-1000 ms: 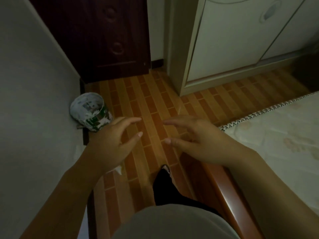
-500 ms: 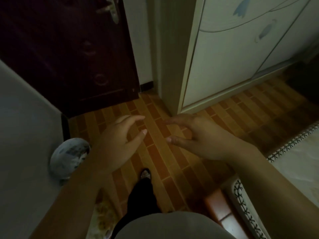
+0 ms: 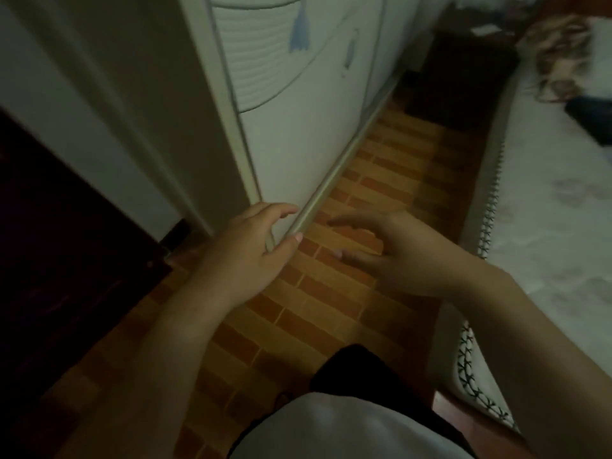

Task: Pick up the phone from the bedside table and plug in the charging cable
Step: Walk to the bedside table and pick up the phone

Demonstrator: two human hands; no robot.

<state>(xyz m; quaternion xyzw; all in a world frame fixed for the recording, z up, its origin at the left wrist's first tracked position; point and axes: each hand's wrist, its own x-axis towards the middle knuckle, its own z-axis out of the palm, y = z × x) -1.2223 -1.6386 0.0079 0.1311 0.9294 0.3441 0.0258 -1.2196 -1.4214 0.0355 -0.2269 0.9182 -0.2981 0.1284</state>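
While no phone can be made out, a dark bedside desk (image 3: 463,71) sits at upper right, well beyond both empty hands: left hand (image 3: 245,256) and right hand (image 3: 407,253), fingers loosely spread over the floor (image 3: 324,293).

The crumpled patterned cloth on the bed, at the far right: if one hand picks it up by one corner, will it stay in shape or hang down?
The patterned cloth would probably hang down limp, since it already lies bunched in soft folds on the bed. It also looks light for its size, being thin fabric. The picture is blurred, so this is only a guess.
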